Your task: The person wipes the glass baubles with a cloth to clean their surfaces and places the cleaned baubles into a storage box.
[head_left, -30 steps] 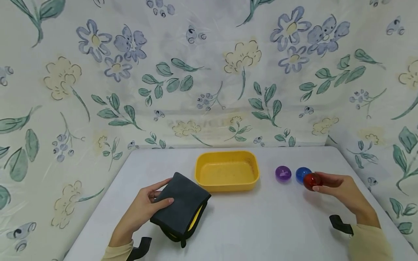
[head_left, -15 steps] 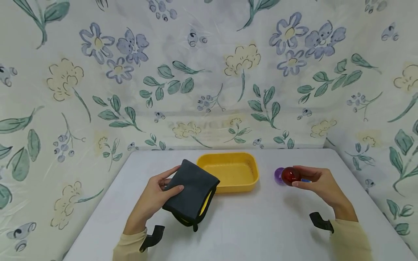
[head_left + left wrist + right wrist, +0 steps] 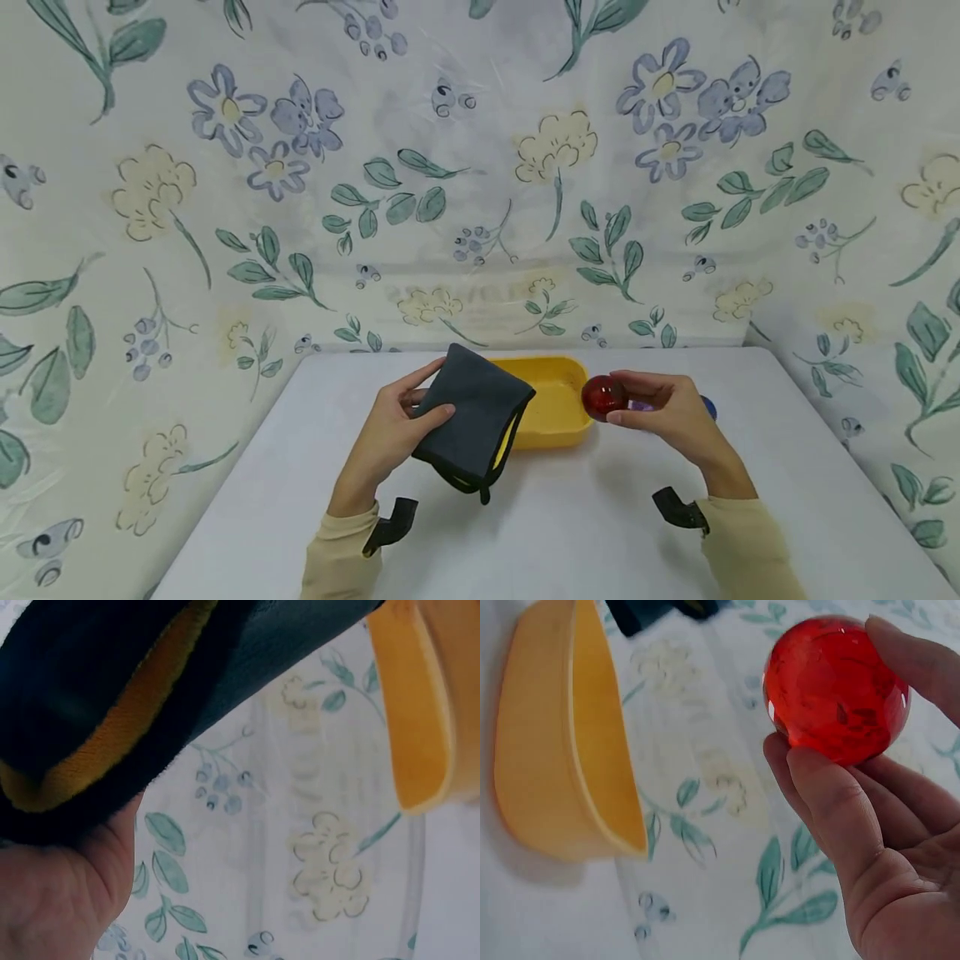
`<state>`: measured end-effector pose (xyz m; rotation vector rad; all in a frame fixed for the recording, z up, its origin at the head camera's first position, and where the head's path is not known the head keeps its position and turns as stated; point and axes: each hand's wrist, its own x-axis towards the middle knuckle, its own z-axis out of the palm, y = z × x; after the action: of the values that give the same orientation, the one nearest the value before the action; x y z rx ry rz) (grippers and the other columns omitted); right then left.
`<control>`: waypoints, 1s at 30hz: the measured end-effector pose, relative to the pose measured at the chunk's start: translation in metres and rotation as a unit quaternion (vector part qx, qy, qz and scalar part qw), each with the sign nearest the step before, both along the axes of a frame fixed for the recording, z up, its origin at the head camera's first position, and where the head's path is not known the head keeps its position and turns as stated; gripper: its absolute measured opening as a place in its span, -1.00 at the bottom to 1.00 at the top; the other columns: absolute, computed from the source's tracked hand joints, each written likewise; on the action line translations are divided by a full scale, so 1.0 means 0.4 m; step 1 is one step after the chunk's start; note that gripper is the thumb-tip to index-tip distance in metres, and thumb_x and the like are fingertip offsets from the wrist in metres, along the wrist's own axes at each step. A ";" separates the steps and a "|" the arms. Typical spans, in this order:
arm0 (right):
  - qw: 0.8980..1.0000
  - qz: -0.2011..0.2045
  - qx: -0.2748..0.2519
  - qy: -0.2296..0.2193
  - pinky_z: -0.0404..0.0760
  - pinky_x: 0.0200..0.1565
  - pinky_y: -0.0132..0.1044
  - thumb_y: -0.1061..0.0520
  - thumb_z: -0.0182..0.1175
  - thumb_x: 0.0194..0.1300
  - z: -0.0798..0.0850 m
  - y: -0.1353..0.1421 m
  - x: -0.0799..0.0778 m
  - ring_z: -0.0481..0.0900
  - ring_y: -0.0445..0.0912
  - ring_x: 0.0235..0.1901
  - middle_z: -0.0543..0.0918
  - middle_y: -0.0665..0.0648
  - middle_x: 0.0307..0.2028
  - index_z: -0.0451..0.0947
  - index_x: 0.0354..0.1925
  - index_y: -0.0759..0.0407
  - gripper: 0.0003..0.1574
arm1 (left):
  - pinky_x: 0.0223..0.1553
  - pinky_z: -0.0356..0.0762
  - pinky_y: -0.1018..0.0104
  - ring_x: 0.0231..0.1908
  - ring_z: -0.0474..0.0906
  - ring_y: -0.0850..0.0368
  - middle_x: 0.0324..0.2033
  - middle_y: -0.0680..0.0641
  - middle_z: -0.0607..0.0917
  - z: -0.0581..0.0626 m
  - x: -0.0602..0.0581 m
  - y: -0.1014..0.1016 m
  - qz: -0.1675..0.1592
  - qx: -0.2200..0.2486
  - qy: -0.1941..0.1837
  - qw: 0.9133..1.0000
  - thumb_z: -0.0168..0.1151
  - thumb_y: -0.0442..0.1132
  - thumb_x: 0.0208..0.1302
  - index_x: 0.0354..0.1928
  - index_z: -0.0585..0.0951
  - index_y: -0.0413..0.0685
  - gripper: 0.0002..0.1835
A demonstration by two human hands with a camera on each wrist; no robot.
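My left hand (image 3: pixel 397 433) grips a folded dark grey cloth (image 3: pixel 472 412) with a yellow inner side and black edging, thumb on top. The cloth is held above the table, covering the left part of a yellow plastic basin (image 3: pixel 558 435) in the head view. Between thumb and fingers of my right hand (image 3: pixel 678 421) is a clear red ball (image 3: pixel 604 397), raised by the basin's right rim. In the right wrist view the red ball (image 3: pixel 836 690) shows whole, apart from the basin (image 3: pixel 536 742). Behind the right hand, a purple ball (image 3: pixel 640 406) is mostly hidden.
A blue ball (image 3: pixel 709 407) peeks out to the right of my right hand. The white table (image 3: pixel 555 533) ends at a flower-patterned sheet (image 3: pixel 495 183) at the back and sides. Each wrist carries a black strap mount (image 3: pixel 678 508).
My right hand has carried the red ball left, from in front of the blue ball, past the purple one, to the basin's right side. My left hand has moved the cloth right and farther forward.
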<state>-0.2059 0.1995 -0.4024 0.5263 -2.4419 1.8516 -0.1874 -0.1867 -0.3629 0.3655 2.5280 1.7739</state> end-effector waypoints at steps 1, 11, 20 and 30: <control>1.000 0.007 -0.009 0.001 0.72 -0.02 -0.41 0.19 0.47 0.22 -0.002 -0.013 0.001 0.72 -0.31 -0.04 0.67 0.43 0.19 0.56 0.29 0.33 -0.31 | -0.24 0.76 0.29 -0.25 0.82 -0.02 0.07 -0.38 0.74 -0.002 -0.002 0.010 -0.002 0.005 0.002 1.000 0.33 -0.29 0.32 0.56 0.34 0.12 -0.23; 0.998 0.038 -0.046 0.017 0.71 0.05 -0.37 0.19 0.47 0.20 -0.036 -0.110 0.001 0.73 -0.03 0.14 0.70 0.34 0.18 0.61 0.25 0.27 -0.35 | -0.16 0.74 0.33 0.00 0.76 -0.12 0.17 -0.32 0.71 -0.025 -0.017 0.098 -0.042 0.024 0.025 0.998 0.32 -0.27 0.35 0.57 0.32 0.16 -0.24; 0.997 0.057 -0.047 0.009 0.74 0.04 -0.22 0.19 0.48 0.20 -0.040 -0.161 -0.002 0.65 0.29 0.22 0.64 0.37 0.25 0.54 0.32 0.32 -0.26 | -0.05 0.75 0.30 0.10 0.70 -0.20 0.31 -0.31 0.61 -0.037 0.002 0.153 -0.117 -0.013 0.043 0.992 0.25 -0.25 0.44 0.56 0.34 0.13 -0.32; 0.998 0.052 -0.031 0.017 0.74 0.01 -0.26 0.18 0.47 0.20 -0.055 -0.183 -0.004 0.69 0.22 0.17 0.68 0.34 0.22 0.56 0.31 0.30 -0.28 | -0.02 0.75 0.19 0.10 0.66 -0.10 0.39 -0.19 0.55 -0.053 0.017 0.194 -0.113 -0.083 0.091 0.986 0.21 -0.38 0.39 0.55 0.35 0.24 -0.27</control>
<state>-0.2075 0.1261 -0.4245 0.6888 -2.3684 1.9327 -0.1805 -0.1091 -0.3843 0.8026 2.6031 1.5002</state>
